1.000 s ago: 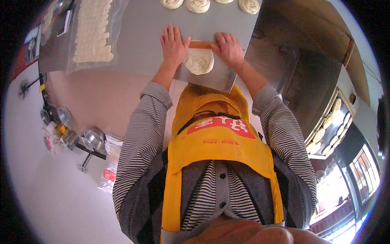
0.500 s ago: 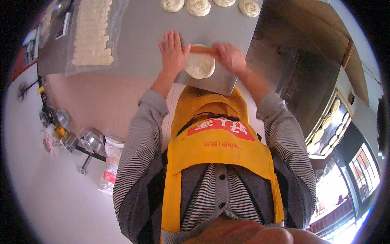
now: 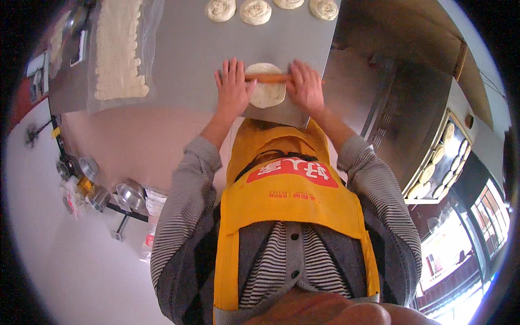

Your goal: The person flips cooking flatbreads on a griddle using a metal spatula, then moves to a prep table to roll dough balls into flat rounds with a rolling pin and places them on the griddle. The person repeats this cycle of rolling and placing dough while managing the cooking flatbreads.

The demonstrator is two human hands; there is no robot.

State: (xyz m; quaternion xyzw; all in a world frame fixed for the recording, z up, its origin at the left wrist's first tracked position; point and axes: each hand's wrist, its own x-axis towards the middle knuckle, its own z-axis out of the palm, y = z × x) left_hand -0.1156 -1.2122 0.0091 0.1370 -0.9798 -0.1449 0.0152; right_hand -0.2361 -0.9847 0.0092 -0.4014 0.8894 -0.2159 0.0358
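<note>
A thin wooden rolling pin point(image 3: 268, 78) lies crosswise over a flat round of dough point(image 3: 266, 96) near the front end of the grey worktable. My left hand point(image 3: 233, 84) presses flat at the pin's left end, its fingers stretched out and spread. Over the right part of the pin lies my right hand point(image 3: 306, 85), palm down with fingers extended; a bit of the pin's tip shows beyond it. Neither hand is wrapped around the pin. Beyond them, several coiled dough rounds point(image 3: 255, 12) sit in a row on the table.
On the table's left is a long slab of joined dough pieces point(image 3: 120, 59) on clear plastic sheet. Metal bowls point(image 3: 131, 195) stand on a rack at the lower left. A tray of flat dough rounds point(image 3: 441, 162) is at the right, beside a dark appliance point(image 3: 398, 103).
Both hands and the rolling pin have come nearer to me over the dough round. The view has shifted slightly, so the table sits lower in it.
</note>
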